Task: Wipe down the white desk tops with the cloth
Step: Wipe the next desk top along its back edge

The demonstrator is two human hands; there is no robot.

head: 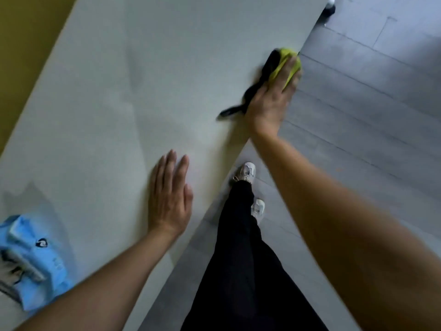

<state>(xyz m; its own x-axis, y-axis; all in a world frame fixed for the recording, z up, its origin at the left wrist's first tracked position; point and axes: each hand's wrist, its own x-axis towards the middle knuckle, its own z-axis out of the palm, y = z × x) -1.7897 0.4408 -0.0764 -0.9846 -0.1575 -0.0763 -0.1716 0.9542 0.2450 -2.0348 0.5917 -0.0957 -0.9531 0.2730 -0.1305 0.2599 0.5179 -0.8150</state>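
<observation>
A white desk top (pixel 133 75) fills the left and middle of the view, its near edge running diagonally from upper right to bottom middle. My right hand (pixel 272 101) presses a yellow-green cloth (pixel 285 59) flat against the desk close to that edge, fingers straight over it. A black part of the cloth (pixel 260 77) trails out to the left of the hand. My left hand (pixel 170 194) rests flat on the desk near the edge, fingers straight, holding nothing.
A blue packet of wipes (pixel 33 261) lies on the desk at the lower left. A yellow wall (pixel 21 44) borders the desk's far side. Grey floor planks (pixel 372 111) lie to the right, with my black trousers and white shoes (pixel 248 170) beside the desk edge.
</observation>
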